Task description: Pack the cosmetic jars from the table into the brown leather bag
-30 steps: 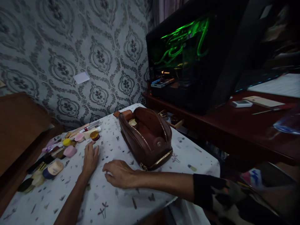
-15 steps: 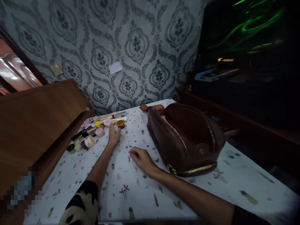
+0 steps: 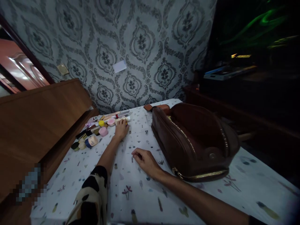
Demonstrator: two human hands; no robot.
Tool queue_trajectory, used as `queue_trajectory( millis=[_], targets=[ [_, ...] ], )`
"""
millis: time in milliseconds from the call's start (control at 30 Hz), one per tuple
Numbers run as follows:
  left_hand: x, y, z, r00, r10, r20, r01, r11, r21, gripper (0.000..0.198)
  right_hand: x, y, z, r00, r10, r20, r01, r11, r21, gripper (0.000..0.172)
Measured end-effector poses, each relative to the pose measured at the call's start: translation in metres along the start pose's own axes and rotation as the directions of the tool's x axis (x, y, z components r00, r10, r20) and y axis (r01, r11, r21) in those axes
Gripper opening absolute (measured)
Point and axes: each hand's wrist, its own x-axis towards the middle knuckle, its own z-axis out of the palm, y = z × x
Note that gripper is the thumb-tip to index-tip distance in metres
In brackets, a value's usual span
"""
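My left hand [image 3: 121,129] is closed over a small amber-lidded jar [image 3: 127,122] at the far left of the table; the fingers hide most of it. Beside that hand lie a pink round pot [image 3: 111,122], a pink sponge-like piece [image 3: 103,131] and a yellow-capped item [image 3: 101,123]. A cream jar with a blue band [image 3: 91,141] stands nearer. My right hand [image 3: 146,161] rests on the tablecloth with its fingers curled and nothing visible in them. To its right sits a brown leather bag [image 3: 189,147], unzipped, its dark inside partly visible.
Slim pens and brushes [image 3: 118,115] lie behind the jars. An orange-brown leather piece [image 3: 161,108] is behind the bag. A wooden board [image 3: 47,109] borders the left side, patterned wallpaper [image 3: 131,47] the back. A dark screen [image 3: 255,34] stands to the right.
My left hand has moved slightly right and forward onto the amber-lidded jar and closed over it. My right hand stays curled on the table. The view has shifted a little to the left.
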Motion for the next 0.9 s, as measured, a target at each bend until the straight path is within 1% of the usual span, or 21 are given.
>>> queue_trajectory(
  millis=[100, 167, 333, 500, 600, 667, 733, 800, 900],
  targets=[
    [0.004, 0.002, -0.009, 0.999, -0.029, 0.034, 0.027, 0.996, 0.079, 0.033, 0.001, 0.001, 0.000, 1.000, -0.010, 0.012, 0.010, 1.000, 0.012, 0.018],
    [0.006, 0.004, -0.014, 0.997, -0.055, 0.049, 0.049, 0.991, 0.121, 0.033, 0.001, 0.001, 0.001, 1.000, -0.014, 0.018, 0.014, 1.000, 0.019, 0.019],
    [0.005, 0.009, -0.016, 0.993, -0.102, 0.061, 0.090, 0.980, 0.175, 0.039, 0.002, 0.003, 0.002, 0.999, -0.015, 0.033, 0.014, 1.000, 0.026, 0.021],
    [-0.007, 0.006, -0.017, 0.992, -0.113, 0.049, 0.102, 0.979, 0.179, 0.047, 0.003, 0.003, 0.001, 0.999, -0.016, 0.044, 0.015, 1.000, 0.025, 0.023],
    [-0.016, -0.003, -0.021, 0.995, -0.102, 0.005, 0.099, 0.976, 0.192, 0.045, 0.003, 0.002, 0.000, 0.999, -0.025, 0.046, 0.024, 0.999, 0.025, 0.025],
    [-0.022, -0.012, -0.025, 0.992, -0.119, -0.044, 0.125, 0.969, 0.213, 0.044, 0.003, 0.002, 0.000, 0.998, -0.031, 0.052, 0.030, 0.999, 0.029, 0.026],
    [-0.027, -0.023, -0.027, 0.980, -0.168, -0.103, 0.189, 0.953, 0.238, 0.044, 0.003, 0.002, 0.000, 0.998, -0.029, 0.061, 0.027, 0.999, 0.034, 0.027],
    [-0.030, -0.036, -0.027, 0.958, -0.237, -0.160, 0.272, 0.927, 0.258, 0.046, 0.003, 0.003, 0.001, 0.997, -0.020, 0.068, 0.018, 0.999, 0.036, 0.029],
    [-0.036, -0.055, -0.023, 0.920, -0.335, -0.204, 0.383, 0.881, 0.277, 0.050, 0.003, 0.002, 0.001, 0.998, -0.005, 0.063, 0.003, 1.000, 0.025, 0.033]
  ],
)
